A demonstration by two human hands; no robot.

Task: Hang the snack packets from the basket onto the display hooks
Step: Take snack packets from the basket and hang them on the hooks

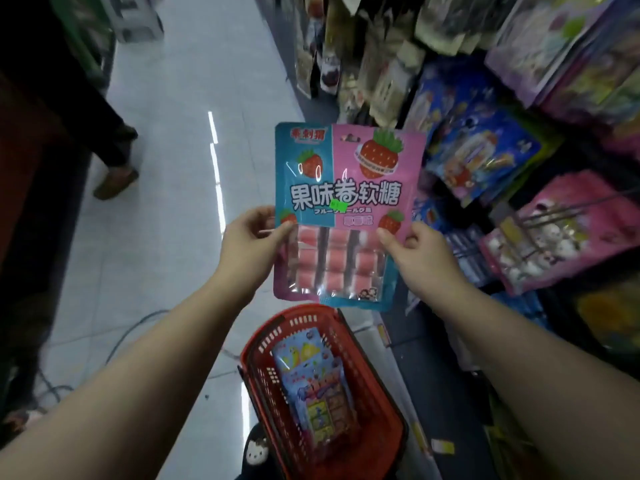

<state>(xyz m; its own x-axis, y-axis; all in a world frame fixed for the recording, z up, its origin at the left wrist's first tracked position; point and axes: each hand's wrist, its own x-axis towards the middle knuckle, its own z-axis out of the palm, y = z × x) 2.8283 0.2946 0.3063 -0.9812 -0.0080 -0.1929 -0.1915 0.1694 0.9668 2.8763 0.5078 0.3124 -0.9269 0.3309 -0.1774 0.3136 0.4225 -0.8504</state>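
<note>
Head view: strawberry candy packet (348, 209) held upright above red basket (381, 420). Left hand (251, 242) pinches its left edge, right hand (417, 251) pinches right edge; packet spans between them.

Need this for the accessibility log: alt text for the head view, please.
Two bare hands, left hand and right hand, pinch the side edges of a pink-and-blue strawberry candy packet, held upright in a shop aisle. Below it a red basket on the floor holds more packets; packets hang on display racks at right.
</note>
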